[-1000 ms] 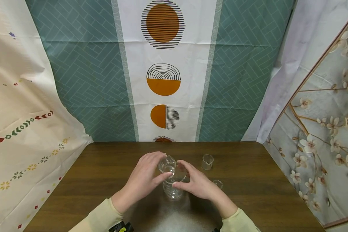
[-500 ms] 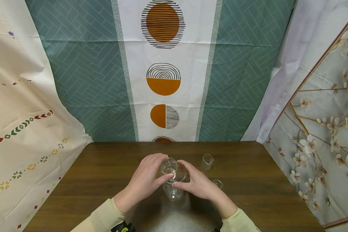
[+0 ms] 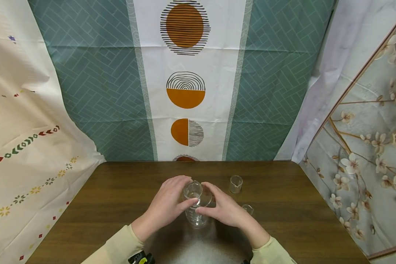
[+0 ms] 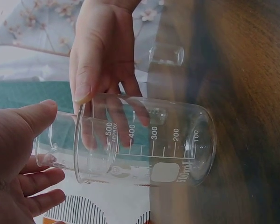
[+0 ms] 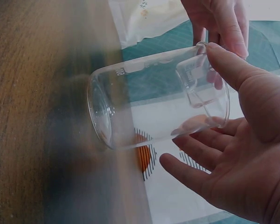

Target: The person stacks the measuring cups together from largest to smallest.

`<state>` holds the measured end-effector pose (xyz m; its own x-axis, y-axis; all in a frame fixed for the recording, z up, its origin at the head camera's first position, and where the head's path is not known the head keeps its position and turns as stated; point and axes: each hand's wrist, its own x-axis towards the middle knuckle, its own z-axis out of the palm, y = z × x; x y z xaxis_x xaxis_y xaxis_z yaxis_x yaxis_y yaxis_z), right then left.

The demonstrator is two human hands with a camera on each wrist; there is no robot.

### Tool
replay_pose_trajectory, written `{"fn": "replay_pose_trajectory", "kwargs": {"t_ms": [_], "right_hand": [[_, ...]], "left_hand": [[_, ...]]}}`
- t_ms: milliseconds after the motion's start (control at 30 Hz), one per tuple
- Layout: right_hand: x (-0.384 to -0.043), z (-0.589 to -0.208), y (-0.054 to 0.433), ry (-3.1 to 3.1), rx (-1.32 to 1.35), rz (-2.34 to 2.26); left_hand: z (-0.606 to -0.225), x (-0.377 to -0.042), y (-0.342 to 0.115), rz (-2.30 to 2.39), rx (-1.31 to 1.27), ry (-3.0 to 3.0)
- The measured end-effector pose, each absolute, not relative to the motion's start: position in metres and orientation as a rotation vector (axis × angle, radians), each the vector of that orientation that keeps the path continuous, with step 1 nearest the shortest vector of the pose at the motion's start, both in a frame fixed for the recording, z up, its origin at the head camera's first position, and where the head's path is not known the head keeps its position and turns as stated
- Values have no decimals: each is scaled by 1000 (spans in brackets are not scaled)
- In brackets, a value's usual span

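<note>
A large glass beaker (image 3: 197, 220) marked 500 ml stands upright on the table. My right hand (image 3: 226, 209) grips it near the rim, thumb on the near side and fingers round the far side. Between the thumb and fingers of my left hand (image 3: 166, 200) is a smaller glass beaker (image 4: 60, 140). Its base sits inside the mouth of the large beaker, while its upper part stands out above that rim, as the left wrist view shows. Seen from the right wrist, the smaller beaker's lower end (image 5: 196, 95) shows through the large beaker's wall.
Toward the back right of the brown wooden table (image 3: 125, 183) stands a small glass beaker (image 3: 236, 184). Another small glass vessel (image 3: 248, 209) is just beyond my right wrist, partly hidden by it. Patterned cloths (image 3: 188, 91) hang behind and at both sides.
My left hand has shifted slightly right and down, lowering the smaller beaker into the large beaker's mouth. The right hand and the large beaker have stayed in place.
</note>
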<state>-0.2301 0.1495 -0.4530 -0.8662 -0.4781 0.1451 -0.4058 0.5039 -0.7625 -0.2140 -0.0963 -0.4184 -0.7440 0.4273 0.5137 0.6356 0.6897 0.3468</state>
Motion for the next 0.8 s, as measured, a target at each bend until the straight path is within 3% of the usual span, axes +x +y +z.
{"fn": "replay_pose_trajectory", "kwargs": {"t_ms": [800], "right_hand": [[-228,-451,150,2627,-819,-1336]], "left_hand": [[-425,-216,-94,-681,-808,-2572]]}}
